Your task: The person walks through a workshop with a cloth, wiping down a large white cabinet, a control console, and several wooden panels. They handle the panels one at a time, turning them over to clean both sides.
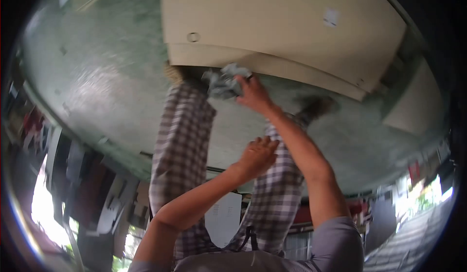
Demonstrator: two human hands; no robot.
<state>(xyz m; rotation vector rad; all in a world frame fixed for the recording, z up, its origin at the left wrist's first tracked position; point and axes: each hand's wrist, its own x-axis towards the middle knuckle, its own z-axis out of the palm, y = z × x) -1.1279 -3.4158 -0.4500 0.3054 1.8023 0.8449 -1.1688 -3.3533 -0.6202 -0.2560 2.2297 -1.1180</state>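
A crumpled grey cloth point(226, 82) is gripped in my right hand point(253, 95), just off the front edge of a large beige panel point(272, 24). The cloth hangs in loose folds to the left of my fingers. My left hand point(261, 154) is by my right leg point(277, 189), its fingers curled in and nothing visible in them. Its palm side is hidden. A small white label point(331, 17) sits on the panel's right part, and a dark ring-shaped mark point(193, 37) shows near its left edge.
The greenish floor point(102, 82) spreads around the panel. A pale flat sheet point(413, 101) lies at the right. Stacked boards and pieces point(92, 189) line the lower left. A white sheet with print point(224, 218) shows between my legs. My checkered left leg point(180, 136) is close to the panel.
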